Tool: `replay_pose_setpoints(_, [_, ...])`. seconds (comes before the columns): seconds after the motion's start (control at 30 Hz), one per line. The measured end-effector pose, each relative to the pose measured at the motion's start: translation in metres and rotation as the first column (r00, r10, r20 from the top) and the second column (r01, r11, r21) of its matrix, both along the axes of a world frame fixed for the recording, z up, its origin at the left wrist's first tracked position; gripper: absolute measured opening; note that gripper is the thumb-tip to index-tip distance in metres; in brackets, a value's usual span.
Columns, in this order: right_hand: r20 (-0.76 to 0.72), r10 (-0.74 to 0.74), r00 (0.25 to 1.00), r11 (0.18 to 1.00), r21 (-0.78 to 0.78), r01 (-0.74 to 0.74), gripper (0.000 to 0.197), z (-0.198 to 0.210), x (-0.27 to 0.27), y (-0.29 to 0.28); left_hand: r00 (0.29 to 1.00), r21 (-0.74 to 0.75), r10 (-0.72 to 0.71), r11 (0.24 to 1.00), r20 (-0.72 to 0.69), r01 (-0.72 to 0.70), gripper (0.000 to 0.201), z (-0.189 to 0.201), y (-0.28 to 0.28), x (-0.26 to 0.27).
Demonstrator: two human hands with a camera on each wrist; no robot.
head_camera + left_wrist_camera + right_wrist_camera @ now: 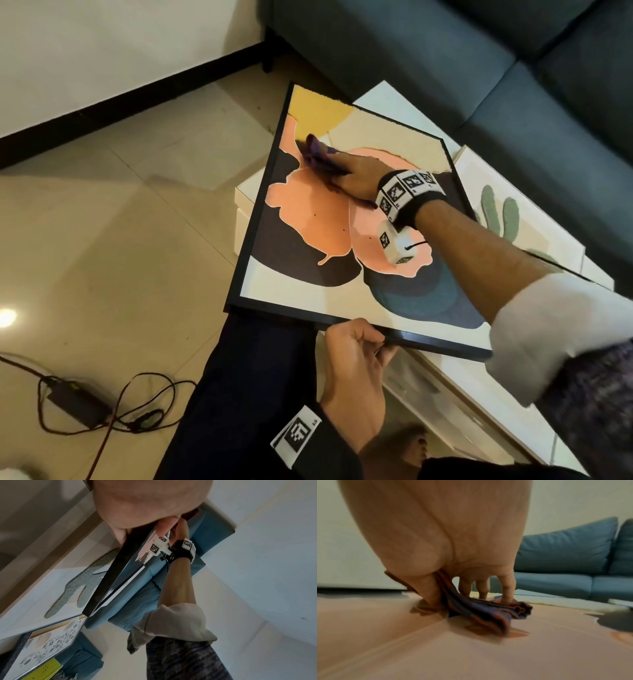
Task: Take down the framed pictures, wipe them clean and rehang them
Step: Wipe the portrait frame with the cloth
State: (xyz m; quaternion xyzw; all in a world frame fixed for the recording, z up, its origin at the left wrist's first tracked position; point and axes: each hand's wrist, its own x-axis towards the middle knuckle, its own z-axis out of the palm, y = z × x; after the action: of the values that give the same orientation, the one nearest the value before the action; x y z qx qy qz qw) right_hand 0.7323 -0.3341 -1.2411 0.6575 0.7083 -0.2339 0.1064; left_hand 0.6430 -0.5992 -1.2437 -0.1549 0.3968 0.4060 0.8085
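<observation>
1. Black-framed picture point(329, 240) w/ peach, dark purple, yellow & blue shapes lies tilted, glass side up. Its far part is over a white table point(387, 99); its near left corner sticks out past the table, over the person's dark trouser leg point(253, 377).
2. Left hand point(352, 373) grips the near edge of the frame: fingers curled round the black rail, thumb side up. Left wrist view shows the same hold from below, frame edge point(111, 577) running away from the palm.
3. Right hand point(359, 178) presses a bunched purple cloth point(317, 154) onto the glass in the upper-left part of the picture, at the peach patch near the yellow one. Right wrist view: fingers point(507, 588) bent down onto the cloth point(488, 611), thumb clamping the other side, so the cloth is gripped & touching the glass.
4. Second picture point(507, 219), pale w/ a green cactus shape, lies flat on the table just right of the first, partly under the right forearm.
5. Blue sofa point(479, 68) stands behind the table. Black power brick & cables point(78, 404) lie on the tiled floor, bottom left.
</observation>
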Motion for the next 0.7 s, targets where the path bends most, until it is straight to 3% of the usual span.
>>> replay_pose_setpoints(0.2, [-0.117,0.053,0.992,0.992,-0.107,-0.065,0.045,0.01,-0.008,0.006,1.0,-0.056,0.011,0.998,0.011,-0.01,0.011,0.002,0.004,0.0])
replay_pose_setpoints(0.33, [0.051,-0.04,0.998,0.999,0.017,0.039,0.057,-0.004,-0.006,0.015,1.0,-0.039,-0.01,0.999,-0.001,0.01,0.007,0.004,0.002,-0.001])
replay_pose_setpoints(0.4, [0.092,-0.012,0.996,1.0,0.029,0.01,0.053,-0.005,-0.013,0.015,1.0,-0.041,-0.007,0.999,0.013,0.008,0.016,0.003,0.002,-0.002])
replay_pose_setpoints(0.53, [0.191,0.059,0.98,0.983,0.158,-0.09,0.04,-0.002,-0.03,0.009,0.999,-0.039,-0.023,0.999,0.028,0.024,0.015,0.006,0.004,-0.005])
replay_pose_setpoints(0.6, [0.194,0.008,0.981,0.981,0.187,-0.045,0.039,-0.004,-0.036,0.019,1.0,-0.048,-0.015,0.999,0.024,0.016,0.015,0.006,0.005,-0.005])
replay_pose_setpoints(0.7, [0.067,-0.103,0.992,0.986,0.136,0.093,0.035,-0.002,-0.043,0.043,0.999,-0.083,-0.035,0.996,0.014,0.036,0.018,0.006,0.007,-0.004])
